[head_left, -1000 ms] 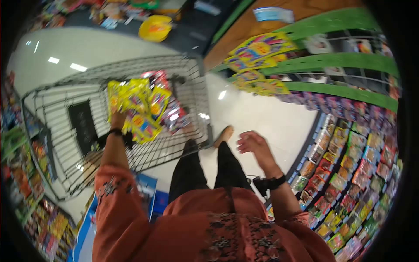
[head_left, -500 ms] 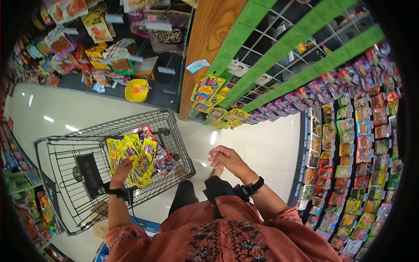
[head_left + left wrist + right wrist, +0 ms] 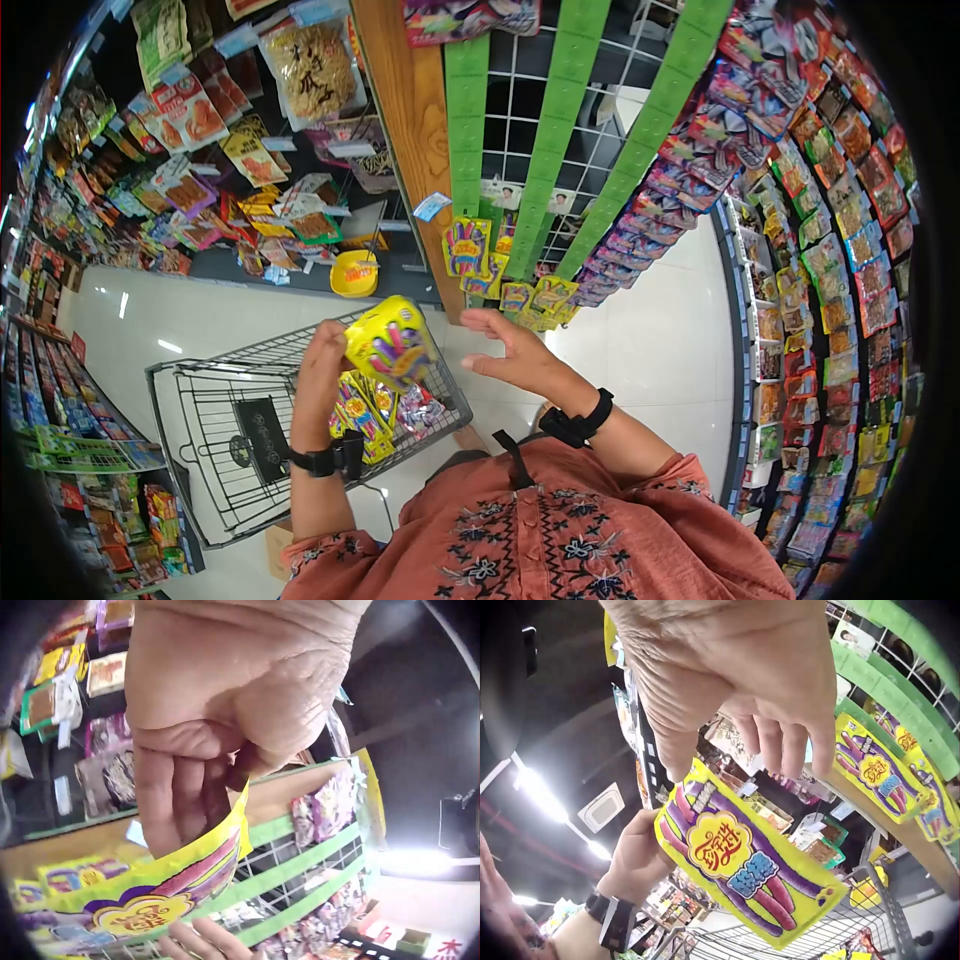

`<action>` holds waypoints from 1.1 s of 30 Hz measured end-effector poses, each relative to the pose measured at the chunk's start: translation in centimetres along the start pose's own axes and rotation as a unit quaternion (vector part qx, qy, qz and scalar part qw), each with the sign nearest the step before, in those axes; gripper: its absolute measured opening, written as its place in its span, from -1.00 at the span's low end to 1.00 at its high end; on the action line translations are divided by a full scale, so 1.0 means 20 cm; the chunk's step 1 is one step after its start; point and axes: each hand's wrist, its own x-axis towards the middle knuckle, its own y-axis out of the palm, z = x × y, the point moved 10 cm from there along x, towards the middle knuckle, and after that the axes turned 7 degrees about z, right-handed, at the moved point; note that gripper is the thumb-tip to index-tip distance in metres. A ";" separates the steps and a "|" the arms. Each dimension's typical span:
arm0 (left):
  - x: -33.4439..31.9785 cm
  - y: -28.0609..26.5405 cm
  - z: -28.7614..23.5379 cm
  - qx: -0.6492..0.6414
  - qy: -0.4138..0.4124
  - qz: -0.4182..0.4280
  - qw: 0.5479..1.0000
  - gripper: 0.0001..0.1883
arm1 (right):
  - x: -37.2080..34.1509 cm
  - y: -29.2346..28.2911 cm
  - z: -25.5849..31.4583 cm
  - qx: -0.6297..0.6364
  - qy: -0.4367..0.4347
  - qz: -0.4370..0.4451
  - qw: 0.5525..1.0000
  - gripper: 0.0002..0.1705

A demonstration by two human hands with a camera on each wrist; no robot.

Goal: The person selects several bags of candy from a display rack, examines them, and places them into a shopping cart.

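A yellow candy bag [image 3: 392, 345] is pinched at its edge by my left hand [image 3: 318, 378], above the cart. In the left wrist view the thumb and fingers of my left hand [image 3: 217, 720] hold the top edge of the bag [image 3: 172, 900]. My right hand [image 3: 520, 357] is just right of the bag, thumb and fingers spread, holding nothing. The right wrist view shows the bag's printed front [image 3: 742, 859] below my right hand [image 3: 735, 690]; whether the thumb touches it, I cannot tell. More yellow bags [image 3: 362, 420] and red-purple bags [image 3: 420, 412] lie in the cart.
The wire shopping cart [image 3: 215, 500] stands at front left. Green rack strips [image 3: 548, 130] rise ahead, with yellow bags [image 3: 467, 248] hanging low and purple packets [image 3: 690, 165] to their right. A yellow basket [image 3: 354, 274] hangs by the dark shelf. Packed snack shelves [image 3: 800, 350] line the right.
My left hand has risen out of the cart with one yellow bag. My right hand has stayed near the body, its fingers now spread toward the bag. The view has turned toward the green rack.
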 end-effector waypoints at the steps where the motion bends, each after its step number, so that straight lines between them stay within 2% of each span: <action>1: 0.04 0.09 -0.03 -0.011 -0.002 0.030 0.999 -0.84 | 0.00 -0.03 0.06 -0.008 -0.029 -0.013 0.999 -0.26; 4: 0.13 0.41 -0.15 -0.066 0.009 0.047 0.997 -0.82 | -0.03 -0.09 0.08 0.192 -0.010 0.000 0.981 -0.37; 7: 0.22 0.68 -0.19 -0.127 0.029 0.079 0.988 -0.82 | -0.13 -0.19 -0.06 0.151 0.131 0.025 0.979 -0.54; 8: 0.24 0.74 -0.18 -0.129 0.019 0.090 0.987 -0.81 | -0.15 -0.24 -0.06 0.197 0.084 -0.013 0.977 -0.70; 11: 0.30 0.91 -0.19 -0.137 0.014 0.126 0.983 -0.77 | -0.24 -0.35 0.04 0.279 0.072 -0.056 0.956 -0.73; 17: 0.33 1.20 -0.19 -0.136 -0.002 0.171 0.976 -0.71 | -0.38 -0.55 -0.03 0.280 0.047 -0.126 0.950 -0.72; 21: 0.37 1.31 -0.09 -0.085 -0.016 0.186 0.979 -0.77 | -0.45 -0.65 -0.04 0.298 0.052 -0.169 0.938 -0.71; 26: 0.41 1.40 -0.02 -0.096 -0.018 0.187 0.977 -0.84 | -0.51 -0.72 -0.12 0.315 0.062 -0.179 0.930 -0.70; 29: 0.43 1.45 0.05 -0.100 -0.033 0.199 0.974 -0.81 | -0.55 -0.75 -0.10 0.316 0.064 -0.188 0.928 -0.69; 33: 0.44 1.55 0.21 -0.109 -0.096 0.215 0.966 -0.81 | -0.61 -0.79 -0.19 0.288 0.096 -0.166 0.938 -0.68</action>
